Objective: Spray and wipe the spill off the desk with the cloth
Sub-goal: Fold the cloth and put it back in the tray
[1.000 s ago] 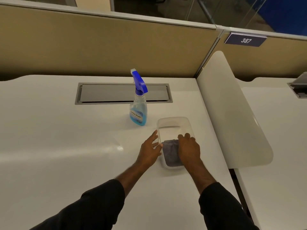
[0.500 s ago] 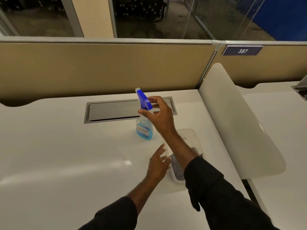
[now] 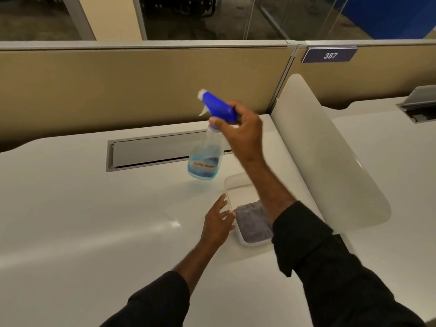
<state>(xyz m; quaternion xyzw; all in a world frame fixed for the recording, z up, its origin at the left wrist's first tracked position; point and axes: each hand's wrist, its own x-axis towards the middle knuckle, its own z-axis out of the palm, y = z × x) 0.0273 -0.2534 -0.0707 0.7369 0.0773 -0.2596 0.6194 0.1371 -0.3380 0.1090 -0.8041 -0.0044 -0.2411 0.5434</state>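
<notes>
Head view: only camera, so everything below comes from it.
Right hand (image 3: 240,128): fingers closed round the neck of the spray bottle (image 3: 207,147), just under the blue trigger head. Bottle is lifted clear of the desk (image 3: 82,220), tilted, nozzle pointing left and away.
Left hand (image 3: 218,224): fingers spread, holding nothing, resting against the left wall of the clear tub (image 3: 232,182).
Cloth (image 3: 253,225): grey, bunched in the near end of the tub, partly hidden by the right forearm.
Spill: can't pick it out; one bright glint on the desk left of the left hand, could be just glare.
Step in hand: likely bringing the bottle over to spray. Best to level it, get a finger on the trigger, aim the nozzle down at the desk, short bursts.
Edges: tan partition behind, cable slot (image 3: 160,151) under the raised bottle, curved white divider (image 3: 330,161) close on the right.
Open room: wide bare desk to the left and near side; tight on the right between tub and divider.
</notes>
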